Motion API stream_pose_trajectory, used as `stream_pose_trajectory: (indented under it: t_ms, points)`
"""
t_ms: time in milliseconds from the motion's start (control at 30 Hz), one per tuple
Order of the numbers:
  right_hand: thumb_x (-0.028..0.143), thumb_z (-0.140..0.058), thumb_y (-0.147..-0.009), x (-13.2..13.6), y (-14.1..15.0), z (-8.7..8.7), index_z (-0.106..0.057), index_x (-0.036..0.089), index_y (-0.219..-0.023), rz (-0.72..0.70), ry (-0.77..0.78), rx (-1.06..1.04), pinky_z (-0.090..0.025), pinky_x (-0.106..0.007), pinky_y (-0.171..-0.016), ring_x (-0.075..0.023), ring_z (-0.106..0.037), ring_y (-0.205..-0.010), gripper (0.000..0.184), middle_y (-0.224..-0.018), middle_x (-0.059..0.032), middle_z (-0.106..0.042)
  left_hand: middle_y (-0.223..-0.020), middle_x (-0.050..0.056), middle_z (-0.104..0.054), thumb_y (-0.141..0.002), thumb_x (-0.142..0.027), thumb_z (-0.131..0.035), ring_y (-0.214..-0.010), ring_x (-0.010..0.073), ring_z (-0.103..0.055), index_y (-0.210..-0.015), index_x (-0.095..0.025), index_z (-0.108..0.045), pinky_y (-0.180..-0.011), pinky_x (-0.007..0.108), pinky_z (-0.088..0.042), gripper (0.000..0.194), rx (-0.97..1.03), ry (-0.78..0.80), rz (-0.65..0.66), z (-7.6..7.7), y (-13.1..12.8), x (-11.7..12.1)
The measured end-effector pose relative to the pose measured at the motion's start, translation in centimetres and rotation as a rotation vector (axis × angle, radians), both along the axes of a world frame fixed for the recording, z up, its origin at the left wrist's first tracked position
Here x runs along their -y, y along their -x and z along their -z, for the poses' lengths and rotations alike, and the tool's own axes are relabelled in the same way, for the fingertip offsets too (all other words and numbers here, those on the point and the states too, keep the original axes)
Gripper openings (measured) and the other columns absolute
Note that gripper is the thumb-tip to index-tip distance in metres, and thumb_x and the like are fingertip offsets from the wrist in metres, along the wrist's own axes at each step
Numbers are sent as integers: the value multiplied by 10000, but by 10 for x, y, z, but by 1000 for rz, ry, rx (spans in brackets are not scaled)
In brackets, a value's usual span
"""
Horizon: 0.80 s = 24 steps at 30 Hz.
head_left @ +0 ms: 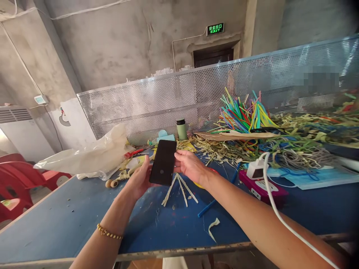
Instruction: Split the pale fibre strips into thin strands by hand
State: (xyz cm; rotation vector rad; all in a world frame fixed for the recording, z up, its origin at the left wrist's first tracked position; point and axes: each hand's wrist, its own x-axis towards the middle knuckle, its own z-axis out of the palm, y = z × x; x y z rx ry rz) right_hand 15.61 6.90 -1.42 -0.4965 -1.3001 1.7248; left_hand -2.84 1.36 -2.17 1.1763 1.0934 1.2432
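A black smartphone [163, 162] is held upright and slightly tilted above the blue table [56, 224], its dark screen facing me with a small round mark low on it. My left hand [140, 177] grips its lower left edge, with the fingers partly hidden behind it. On the upper right edge, my right hand [189, 164] pinches the phone between thumb and fingers. Just below the phone, several pale thin strips [182, 190] fan out on the table. Nearer the front edge lies a curled pale scrap [214, 228].
Right of my hands, a white charger [255, 170] with a cable sits on a magenta box [263, 190]. Behind are colourful pipe cleaners [246, 114], dried plant strips [215, 149] and a green bottle [181, 129]. A plastic bag [92, 153] lies left, near red chairs [17, 179].
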Motion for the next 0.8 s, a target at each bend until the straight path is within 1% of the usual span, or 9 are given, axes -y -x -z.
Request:
stream_pose_trajectory:
  t_ms: [33, 100, 133, 200, 300, 433, 567, 667, 800]
  points:
    - [119, -432, -958, 0, 0, 0, -595, 114, -1025, -3, -11, 4, -560, -280, -611, -134, -673, -650, 177, -884, -84, -717, -904, 201, -724, -784, -800, -417, -747, 288, -705, -1077, -89, -675, -637, 378, -536, 811, 85, 95, 115, 3, 0, 0]
    - [119, -434, -956, -1, -1, 0, -602, 115, -1018, -2, -28, 13, -558, -289, -611, -141, -674, -647, 178, -875, -85, -720, -991, 225, -720, -804, -809, -321, -828, 329, -721, -1149, -86, -649, -672, 409, -558, 865, 190, 237, 309, 7, -3, 3]
    - [121, -436, -956, -2, -1, 1, -605, 114, -1011, 1, -34, 15, -556, -289, -612, -145, -676, -653, 178, -865, -87, -722, -1019, 231, -715, -818, -801, -278, -856, 343, -724, -1195, -82, -626, -679, 413, -565, 883, 222, 259, 374, 7, -5, 4]
    - [126, -444, -954, -2, -2, 2, -611, 113, -1001, 6, -46, 17, -547, -278, -600, -152, -681, -668, 175, -849, -89, -723, -1041, 232, -711, -844, -775, -228, -882, 351, -727, -1260, -78, -585, -696, 409, -577, 886, 271, 252, 438, 6, -10, 7]
    - [137, -453, -953, -2, -1, 4, -620, 122, -1001, -1, -65, 16, -517, -250, -533, -153, -675, -652, 174, -846, -87, -723, -1037, 216, -715, -882, -724, -252, -896, 341, -731, -1304, -91, -550, -754, 416, -589, 817, 337, 209, 422, 3, -14, 10]
    - [131, -446, -951, 0, 0, 4, -629, 133, -981, 9, -67, 26, -511, -249, -516, -151, -671, -627, 185, -835, -74, -723, -1040, 206, -718, -929, -565, -446, -898, 328, -734, -1256, -82, -581, -774, 419, -605, 599, 333, 162, 356, 8, -17, 12]
    - [122, -448, -946, 1, 2, 3, -635, 126, -973, 22, -72, 42, -530, -262, -565, -151, -678, -649, 189, -846, -76, -726, -969, 195, -725, -900, -378, -613, -838, 309, -744, -1167, -59, -621, -658, 339, -628, 417, 264, 105, 278, 13, -19, 12]
    - [128, -453, -941, 0, 2, 3, -634, 119, -998, -2, -86, 42, -536, -278, -601, -156, -681, -655, 190, -858, -87, -730, -918, 183, -724, -873, -304, -662, -776, 290, -750, -1100, -45, -639, -573, 291, -623, 346, 241, 121, 225, 15, -21, 10]
    - [139, -456, -940, 0, 2, 5, -625, 118, -1018, -32, -102, 35, -528, -288, -607, -160, -679, -644, 187, -851, -92, -731, -859, 157, -719, -840, -243, -701, -722, 280, -749, -1030, -43, -654, -510, 269, -613, 279, 211, 106, 179, 16, -21, 8]
